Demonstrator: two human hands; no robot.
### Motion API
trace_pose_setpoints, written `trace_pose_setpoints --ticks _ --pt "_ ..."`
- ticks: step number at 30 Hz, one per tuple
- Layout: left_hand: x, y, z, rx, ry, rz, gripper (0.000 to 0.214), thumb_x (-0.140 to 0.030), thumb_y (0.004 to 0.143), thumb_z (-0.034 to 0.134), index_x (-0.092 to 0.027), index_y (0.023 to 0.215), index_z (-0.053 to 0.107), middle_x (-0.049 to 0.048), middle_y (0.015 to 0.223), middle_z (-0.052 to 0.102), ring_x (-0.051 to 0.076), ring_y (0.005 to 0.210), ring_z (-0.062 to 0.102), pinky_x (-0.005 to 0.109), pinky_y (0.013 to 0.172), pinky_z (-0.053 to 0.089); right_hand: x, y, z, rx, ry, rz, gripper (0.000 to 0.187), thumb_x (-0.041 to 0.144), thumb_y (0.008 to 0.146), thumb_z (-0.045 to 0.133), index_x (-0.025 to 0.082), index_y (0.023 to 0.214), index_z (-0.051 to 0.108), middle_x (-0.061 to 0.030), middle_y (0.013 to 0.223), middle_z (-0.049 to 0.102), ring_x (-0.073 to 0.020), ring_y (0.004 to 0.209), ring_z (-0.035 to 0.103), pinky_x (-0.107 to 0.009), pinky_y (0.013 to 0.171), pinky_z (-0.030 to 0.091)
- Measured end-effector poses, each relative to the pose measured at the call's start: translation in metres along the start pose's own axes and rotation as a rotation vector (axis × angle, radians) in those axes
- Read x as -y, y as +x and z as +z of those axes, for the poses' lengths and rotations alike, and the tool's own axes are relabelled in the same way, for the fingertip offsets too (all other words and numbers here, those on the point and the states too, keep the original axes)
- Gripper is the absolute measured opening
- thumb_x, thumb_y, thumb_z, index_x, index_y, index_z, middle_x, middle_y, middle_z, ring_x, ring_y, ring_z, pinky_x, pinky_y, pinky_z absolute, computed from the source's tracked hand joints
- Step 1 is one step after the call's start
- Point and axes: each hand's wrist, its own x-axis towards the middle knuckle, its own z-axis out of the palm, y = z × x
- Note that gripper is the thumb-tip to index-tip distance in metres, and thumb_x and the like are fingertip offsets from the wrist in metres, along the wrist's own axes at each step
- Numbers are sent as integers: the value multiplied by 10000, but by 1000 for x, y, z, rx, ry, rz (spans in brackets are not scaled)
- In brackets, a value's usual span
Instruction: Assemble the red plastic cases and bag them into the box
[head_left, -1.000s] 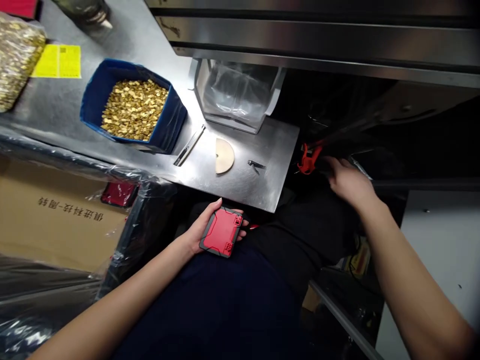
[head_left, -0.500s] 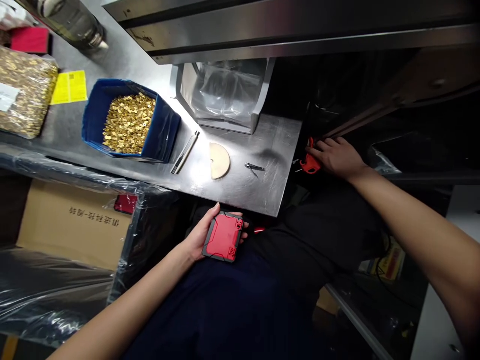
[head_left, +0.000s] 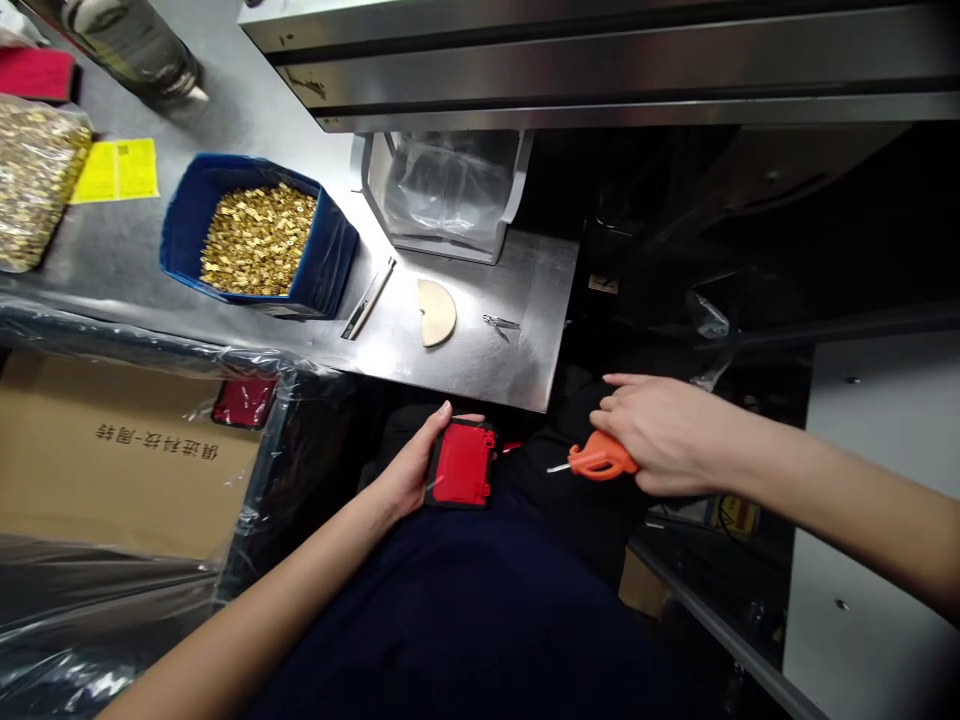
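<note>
My left hand (head_left: pixel 416 465) is closed around the edge of a flat red-and-black case (head_left: pixel 463 462), held above my lap with its red face up. To the right, my right hand (head_left: pixel 664 435) grips an orange air blow gun (head_left: pixel 602 457). Its short metal nozzle points left towards the case, with a gap between them. Most of the blow gun's rear is covered by my fingers. A thin red object lies just beyond the case, too small to name.
On the metal table (head_left: pixel 525 370) are a blue bin (head_left: pixel 337 260) of small gold-coloured parts, a knife (head_left: pixel 369 300), a pale half-round disc (head_left: pixel 436 313), nail clippers (head_left: pixel 501 322) and a grey bin (head_left: pixel 510 225). A plastic-lined box (head_left: pixel 112 490) stands at left, another red case (head_left: pixel 244 402) inside.
My right hand has brought the orange air blow gun down from beside the table's right edge towards my lap. The case has shifted slightly right and tilted in my left hand.
</note>
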Motion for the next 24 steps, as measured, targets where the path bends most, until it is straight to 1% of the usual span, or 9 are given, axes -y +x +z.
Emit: trace_pose_setpoints --ticks 3,5,7,11,14,16,18,21,24 --pt "12 -5 0 -1 148 157 593 -620 894 660 -161 1268 693 148 1087 786 256 903 737 338 798 584 34 1 -11 57 36 113 86 181 665 608 183 739 651 -67 690 691 -239 650 679 -365 760 475" --pt "17 -10 -2 43 188 216 616 -634 887 662 -167 1288 682 147 1111 775 253 918 724 336 817 575 49 3 -15 67 45 167 65 195 673 602 189 720 648 -73 668 684 -233 595 662 -318 568 378" --pt "19 -16 -5 98 196 232 622 -595 873 702 -172 1325 655 148 1143 761 270 959 718 357 850 571 58 6 -18 76 47 202 33 191 662 604 198 675 633 -67 627 664 -220 547 638 -307 509 290" --pt "10 -33 -8 215 372 244 719 -382 803 829 -209 1442 550 145 1266 718 307 1086 697 414 966 545 67 6 -25 156 47 222 86 184 652 617 198 577 579 -61 561 614 -181 477 575 -301 508 260" --pt "-4 -50 0 329 609 293 858 -276 793 824 -262 1549 419 136 1433 630 322 1235 642 447 1081 484 62 -5 -38 202 103 215 108 176 610 626 209 547 546 -46 532 590 -168 448 524 -304 500 255" --pt "-15 -60 11 456 745 295 949 -179 773 801 -294 1592 336 130 1531 547 326 1288 615 459 1111 465 52 -15 -50 161 147 226 108 167 597 622 223 560 538 -34 524 587 -163 440 493 -307 495 242" --pt "-25 -66 20 611 809 258 941 -101 748 765 -294 1576 362 134 1560 518 334 1309 605 465 1107 469 38 -24 -62 114 185 238 127 181 632 622 231 566 525 -22 511 575 -152 433 463 -310 492 228" --pt "-30 -66 23 764 711 217 688 -79 712 779 -228 1354 584 159 1510 576 367 1360 568 481 1120 452 14 -26 -70 113 283 231 258 312 754 641 224 551 508 -2 497 535 -132 433 428 -308 486 214" --pt "-21 -59 9 801 328 195 501 -201 713 844 -223 1174 650 158 1444 642 410 1312 610 505 1028 528 -6 -23 -61 148 411 213 361 432 800 661 210 555 517 22 506 496 -113 453 403 -297 482 215"
